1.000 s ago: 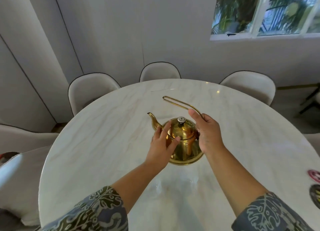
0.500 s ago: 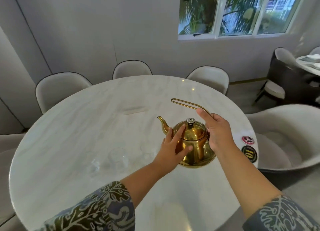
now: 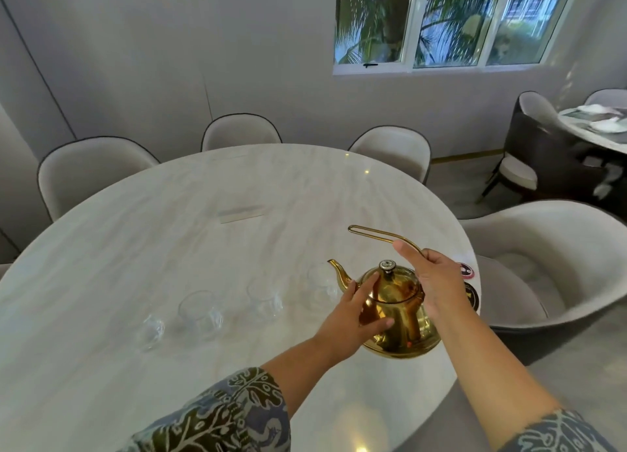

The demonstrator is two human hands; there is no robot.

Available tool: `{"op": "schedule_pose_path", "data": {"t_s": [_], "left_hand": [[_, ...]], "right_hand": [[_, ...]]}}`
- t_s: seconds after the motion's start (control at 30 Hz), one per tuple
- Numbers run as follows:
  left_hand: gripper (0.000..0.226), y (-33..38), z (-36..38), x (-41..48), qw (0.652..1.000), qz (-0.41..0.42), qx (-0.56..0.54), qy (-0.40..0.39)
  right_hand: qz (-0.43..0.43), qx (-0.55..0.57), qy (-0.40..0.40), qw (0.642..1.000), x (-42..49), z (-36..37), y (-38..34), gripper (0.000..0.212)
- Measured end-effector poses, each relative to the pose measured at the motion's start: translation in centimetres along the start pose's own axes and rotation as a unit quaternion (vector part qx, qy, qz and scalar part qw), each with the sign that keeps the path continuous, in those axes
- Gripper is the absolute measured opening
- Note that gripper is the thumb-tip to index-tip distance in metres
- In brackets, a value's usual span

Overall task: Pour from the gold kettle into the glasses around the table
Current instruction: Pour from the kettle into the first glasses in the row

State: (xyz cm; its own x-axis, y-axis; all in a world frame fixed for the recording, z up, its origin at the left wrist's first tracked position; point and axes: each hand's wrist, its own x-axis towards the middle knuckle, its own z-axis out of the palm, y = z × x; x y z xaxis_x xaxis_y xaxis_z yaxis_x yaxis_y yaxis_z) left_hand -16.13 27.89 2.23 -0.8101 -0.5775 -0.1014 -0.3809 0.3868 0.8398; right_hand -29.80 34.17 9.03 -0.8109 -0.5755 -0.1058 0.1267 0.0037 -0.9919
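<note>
carrying the gold kettle [image 3: 395,311] rightward: right hand [image 3: 437,282] gripping its handle, left hand [image 3: 354,311] open against its body; glasses [image 3: 200,311] now nearby.

A pale grey wall [image 3: 169,61] fills the upper left and centre of the frame, with thin vertical seams running down it. At upper right a white-framed window [image 3: 441,21] of three panes shows blurred palm fronds and daylight outside. A large round desk [image 3: 169,214] of light marble takes up the middle and lower left, small glints of light on its top. Cream chairs [image 3: 95,170] with dark piping ring its far edge, and a wide cream armchair [image 3: 559,258] sits at right. At the far right edge stands a second table [image 3: 597,129] with white dishes, a dark-backed chair [image 3: 529,153] beside it on the grey floor [image 3: 454,194]
</note>
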Motion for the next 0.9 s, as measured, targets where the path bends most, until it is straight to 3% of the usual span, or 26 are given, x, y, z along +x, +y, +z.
{"op": "schedule_pose_path", "data": {"t_s": [0.9], "left_hand": [[0.073,-3.4,0.4,3.5,0.976,-0.028,-0.214,-0.017]], "right_hand": [[-0.062,-0.212,-0.024,0.975,5.1,5.1,1.0,0.059]]}}
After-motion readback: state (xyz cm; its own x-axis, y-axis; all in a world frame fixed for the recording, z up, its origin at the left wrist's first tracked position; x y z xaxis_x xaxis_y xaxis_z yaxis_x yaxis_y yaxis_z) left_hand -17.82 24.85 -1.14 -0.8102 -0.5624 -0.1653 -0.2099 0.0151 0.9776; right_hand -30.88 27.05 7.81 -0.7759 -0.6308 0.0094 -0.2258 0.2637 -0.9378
